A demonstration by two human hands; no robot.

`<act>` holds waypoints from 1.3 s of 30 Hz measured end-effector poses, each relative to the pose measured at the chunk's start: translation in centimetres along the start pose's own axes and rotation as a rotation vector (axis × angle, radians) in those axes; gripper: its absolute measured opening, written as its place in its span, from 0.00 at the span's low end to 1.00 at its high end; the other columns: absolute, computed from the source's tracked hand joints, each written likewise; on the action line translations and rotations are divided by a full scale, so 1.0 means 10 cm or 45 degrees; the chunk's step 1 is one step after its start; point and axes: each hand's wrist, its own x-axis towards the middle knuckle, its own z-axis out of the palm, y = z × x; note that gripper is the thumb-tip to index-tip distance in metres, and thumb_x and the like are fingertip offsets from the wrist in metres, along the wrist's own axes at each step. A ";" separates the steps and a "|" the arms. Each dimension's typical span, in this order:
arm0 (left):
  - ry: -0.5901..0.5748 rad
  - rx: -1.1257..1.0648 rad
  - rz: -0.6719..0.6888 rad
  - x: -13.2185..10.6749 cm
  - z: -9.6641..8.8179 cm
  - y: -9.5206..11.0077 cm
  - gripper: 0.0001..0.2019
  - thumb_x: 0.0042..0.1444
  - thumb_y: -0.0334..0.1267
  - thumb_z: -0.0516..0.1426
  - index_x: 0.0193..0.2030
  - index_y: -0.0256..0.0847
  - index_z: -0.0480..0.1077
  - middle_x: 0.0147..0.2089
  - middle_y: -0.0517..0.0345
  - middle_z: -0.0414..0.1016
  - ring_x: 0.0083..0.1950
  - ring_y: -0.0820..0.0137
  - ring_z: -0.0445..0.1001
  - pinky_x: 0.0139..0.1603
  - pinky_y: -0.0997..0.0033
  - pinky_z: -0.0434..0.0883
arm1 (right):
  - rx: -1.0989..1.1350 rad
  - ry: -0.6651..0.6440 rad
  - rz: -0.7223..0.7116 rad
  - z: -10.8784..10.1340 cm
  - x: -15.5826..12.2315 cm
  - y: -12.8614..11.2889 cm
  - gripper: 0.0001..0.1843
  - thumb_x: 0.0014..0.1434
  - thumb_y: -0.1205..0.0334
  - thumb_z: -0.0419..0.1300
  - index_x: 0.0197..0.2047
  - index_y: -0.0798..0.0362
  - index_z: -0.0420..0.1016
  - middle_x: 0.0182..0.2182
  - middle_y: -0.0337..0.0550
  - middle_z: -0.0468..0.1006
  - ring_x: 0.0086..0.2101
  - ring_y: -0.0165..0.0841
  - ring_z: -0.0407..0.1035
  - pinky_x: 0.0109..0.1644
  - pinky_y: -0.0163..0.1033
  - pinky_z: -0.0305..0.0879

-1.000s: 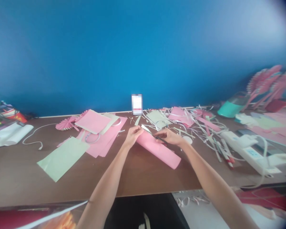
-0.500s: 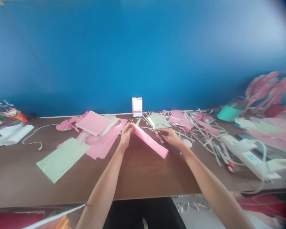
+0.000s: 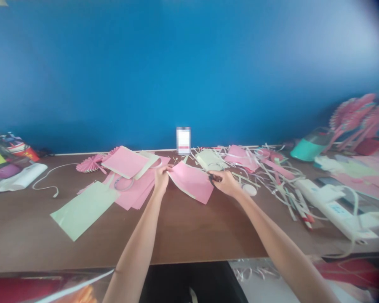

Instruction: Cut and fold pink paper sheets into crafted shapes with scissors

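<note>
1 pink paper sheet [image 3: 191,182] slants from left hand [image 3: 162,177] to right hand [image 3: 226,183]

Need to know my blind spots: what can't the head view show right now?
Head view:
Scissors in the right hand: blades hidden by the hand.
Pink paper sheet: corner hidden by the left hand.
Card by the wall: pixelated, unreadable.
Clutter at the table's left end: cut off by the frame edge.
</note>
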 end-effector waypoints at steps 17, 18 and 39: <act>-0.230 0.377 0.293 -0.43 0.46 0.48 0.10 0.59 0.43 0.52 0.41 0.43 0.71 0.40 0.53 0.74 0.44 0.62 0.69 0.47 0.64 0.63 | -0.864 -0.058 -0.218 0.16 -0.04 -0.15 0.21 0.60 0.61 0.51 0.56 0.45 0.70 0.47 0.44 0.78 0.41 0.38 0.73 0.38 0.35 0.62; -0.257 0.344 0.263 -0.44 0.48 0.46 0.10 0.59 0.44 0.52 0.38 0.42 0.71 0.38 0.54 0.74 0.41 0.64 0.69 0.44 0.66 0.63 | -0.872 -0.080 -0.228 0.17 -0.04 -0.17 0.22 0.60 0.61 0.51 0.57 0.45 0.69 0.47 0.44 0.78 0.41 0.38 0.73 0.38 0.36 0.62; -0.305 -0.221 -0.078 -0.31 0.37 0.39 0.07 0.56 0.39 0.54 0.38 0.39 0.68 0.33 0.56 0.74 0.32 0.73 0.71 0.36 0.72 0.68 | -0.154 0.519 0.184 0.02 0.07 0.16 0.19 0.51 0.59 0.56 0.46 0.53 0.72 0.30 0.41 0.77 0.31 0.35 0.71 0.37 0.37 0.64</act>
